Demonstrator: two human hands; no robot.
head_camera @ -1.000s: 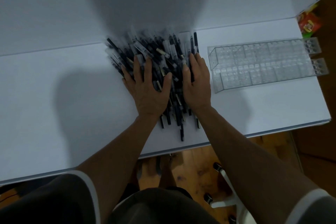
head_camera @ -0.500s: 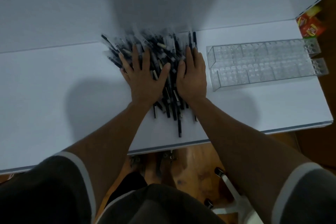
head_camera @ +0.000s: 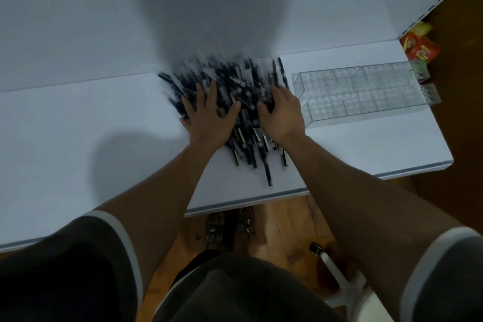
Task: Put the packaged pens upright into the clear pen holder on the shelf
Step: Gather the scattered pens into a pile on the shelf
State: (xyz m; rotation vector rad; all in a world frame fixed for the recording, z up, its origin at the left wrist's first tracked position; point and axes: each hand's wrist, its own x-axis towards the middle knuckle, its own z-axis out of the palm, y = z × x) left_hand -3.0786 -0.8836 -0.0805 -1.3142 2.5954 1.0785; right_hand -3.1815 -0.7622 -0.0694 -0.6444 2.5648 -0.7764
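Your left hand lies flat on the pens, fingers spread wide. The pens are a dark heap on the white shelf. Your right hand rests on the heap's right side, fingers bent into it; whether it grips any pen cannot be told. The holder sits just beside that hand.

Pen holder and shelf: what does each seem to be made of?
Shelf: smooth matt white board, perhaps coated metal or laminate; it shows soft shadows, no glare and no grain. Pen holder: clear hard plastic, likely acrylic; the shelf shows through its walls, and its edges and dividers catch light.
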